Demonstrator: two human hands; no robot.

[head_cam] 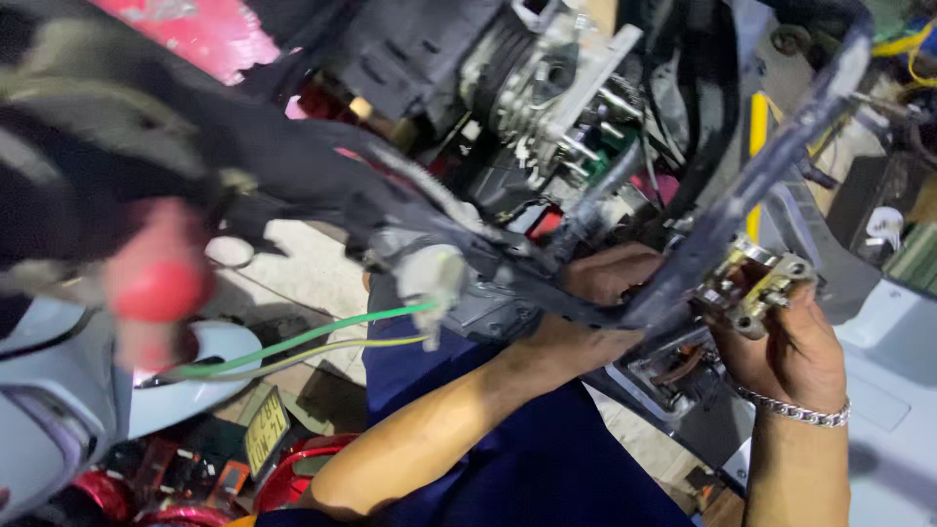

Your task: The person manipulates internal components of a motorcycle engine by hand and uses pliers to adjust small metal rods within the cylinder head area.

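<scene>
My right hand (795,356) grips the metal part (753,283) clear of the frame (742,190), so it looks already off, while my left hand (610,278) reaches beneath, its grasp hidden.

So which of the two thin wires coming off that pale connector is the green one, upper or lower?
The upper wire is bright green; the lower wire, running just beneath it from the pale connector, is yellowish.
</scene>
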